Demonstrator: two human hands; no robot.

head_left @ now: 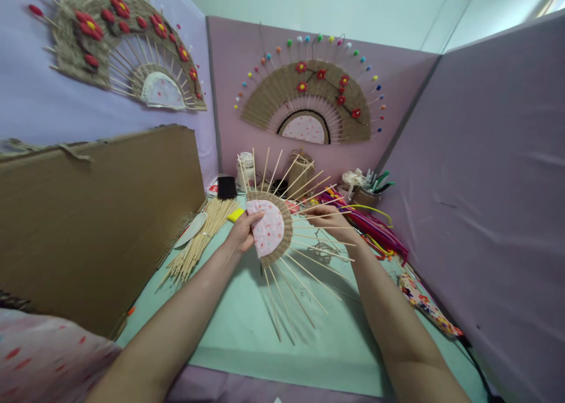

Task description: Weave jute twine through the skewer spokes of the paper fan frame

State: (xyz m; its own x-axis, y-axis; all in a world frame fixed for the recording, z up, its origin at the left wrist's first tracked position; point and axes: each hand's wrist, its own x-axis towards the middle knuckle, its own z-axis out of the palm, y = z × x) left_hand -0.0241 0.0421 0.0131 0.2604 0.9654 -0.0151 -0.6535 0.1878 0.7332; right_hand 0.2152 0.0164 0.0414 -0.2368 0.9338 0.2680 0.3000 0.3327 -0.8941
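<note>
A half-round fan frame (pixel 270 229) is held up over the table, its middle covered with white cloth dotted in pink and edged by a band of wound twine (pixel 286 220). Thin wooden sticks spread outward from the band. My left hand (pixel 244 231) grips the straight side, thumb on the cloth. Behind the sticks on the right is my right hand (pixel 329 217), its fingers pinched together near them; what they hold is hidden. A loose tangle of twine (pixel 326 253) lies on the table below that hand.
A bundle of wooden sticks (pixel 200 238) lies left, beside a cardboard panel (pixel 101 215). At the back stand a white jar (pixel 246 170) and a twine-wrapped jar (pixel 301 170). Coloured pipe cleaners (pixel 375 226) and a flower-patterned tool (pixel 428 306) with a cord lie right. Finished fans hang on the walls.
</note>
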